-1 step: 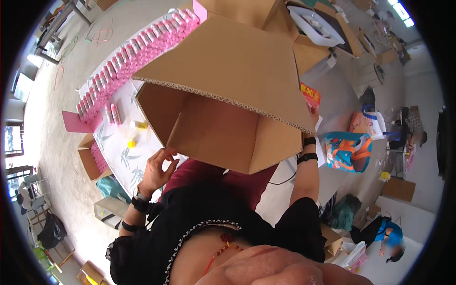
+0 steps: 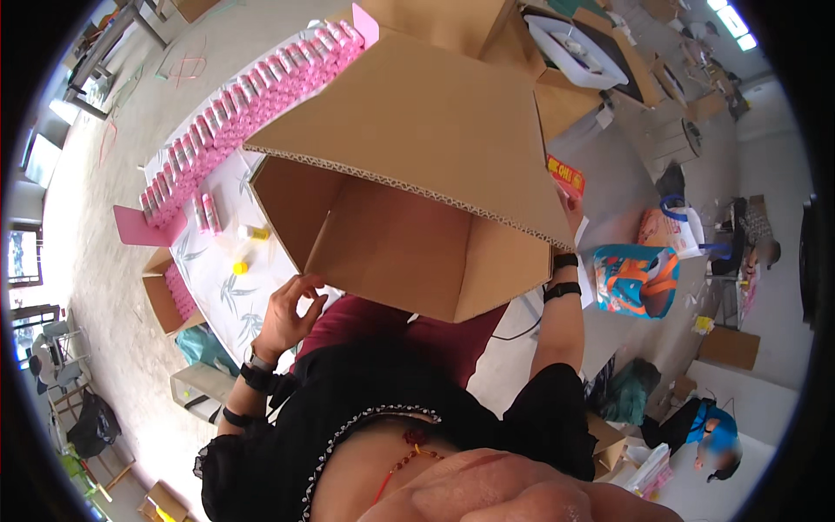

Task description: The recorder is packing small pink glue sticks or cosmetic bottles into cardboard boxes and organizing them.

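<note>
A large brown cardboard box (image 2: 409,104) is tilted before me, its open side facing my body and a wide flap slanting over the opening. Nothing shows in the part of its inside that I can see. At the lower left edge, my left hand (image 2: 294,311) has its fingers curled, with the fingertips closed on the cardboard. My right hand (image 2: 571,211) is at the box's right side, largely hidden behind the flap. Close by its visible fingers is a red and yellow packet (image 2: 567,177); whether they touch it I cannot tell.
Rows of pink cans (image 2: 248,100) stand on the patterned table (image 2: 204,261), left of the box. A small bottle (image 2: 253,233) and a yellow cap (image 2: 241,268) lie nearer. At right is a blue and orange bag (image 2: 637,280). Beyond it, a person in blue (image 2: 711,419) sits.
</note>
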Tool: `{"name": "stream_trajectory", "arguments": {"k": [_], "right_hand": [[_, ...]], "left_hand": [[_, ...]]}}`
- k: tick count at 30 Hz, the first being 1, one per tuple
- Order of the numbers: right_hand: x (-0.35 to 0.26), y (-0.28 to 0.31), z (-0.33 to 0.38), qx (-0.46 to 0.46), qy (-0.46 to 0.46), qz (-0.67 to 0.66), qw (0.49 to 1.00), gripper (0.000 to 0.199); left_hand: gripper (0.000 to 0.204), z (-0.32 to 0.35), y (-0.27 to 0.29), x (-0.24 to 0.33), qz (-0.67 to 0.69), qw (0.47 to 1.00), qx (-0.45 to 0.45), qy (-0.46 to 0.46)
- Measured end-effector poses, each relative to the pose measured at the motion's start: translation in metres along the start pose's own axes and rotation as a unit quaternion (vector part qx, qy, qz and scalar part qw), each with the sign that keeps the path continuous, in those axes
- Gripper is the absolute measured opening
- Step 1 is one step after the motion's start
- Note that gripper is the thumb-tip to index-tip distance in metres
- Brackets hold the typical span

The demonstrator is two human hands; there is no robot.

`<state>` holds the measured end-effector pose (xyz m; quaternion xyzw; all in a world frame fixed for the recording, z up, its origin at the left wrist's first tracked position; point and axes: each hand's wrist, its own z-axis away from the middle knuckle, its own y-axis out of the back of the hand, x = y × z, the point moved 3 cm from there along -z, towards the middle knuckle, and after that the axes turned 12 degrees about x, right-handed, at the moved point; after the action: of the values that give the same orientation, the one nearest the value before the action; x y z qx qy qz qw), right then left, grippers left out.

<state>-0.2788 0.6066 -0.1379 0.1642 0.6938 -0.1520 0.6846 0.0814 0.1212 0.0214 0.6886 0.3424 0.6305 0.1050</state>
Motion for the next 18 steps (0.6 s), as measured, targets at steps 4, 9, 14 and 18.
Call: {"name": "stream_trajectory", "arguments": {"k": [4,9,14,18], "right_hand": [[-0.022,-0.007,-0.034,-0.001,0.022,0.028,0.999,0.023],[-0.141,-0.063,-0.076,-0.062,0.230,0.072,0.969,0.022],[-0.282,-0.177,-0.132,-0.140,0.381,0.149,0.902,0.024],[-0.344,-0.285,-0.182,-0.202,0.490,0.252,0.810,0.025]], "left_hand": [[0.029,0.000,-0.001,-0.007,0.002,1.000,0.006,-0.010],[0.027,0.014,0.005,-0.041,-0.009,0.998,0.044,0.046],[0.020,0.026,0.008,-0.089,-0.022,0.983,0.167,0.069],[0.019,0.026,0.000,-0.113,-0.012,0.983,0.137,0.125]]}}
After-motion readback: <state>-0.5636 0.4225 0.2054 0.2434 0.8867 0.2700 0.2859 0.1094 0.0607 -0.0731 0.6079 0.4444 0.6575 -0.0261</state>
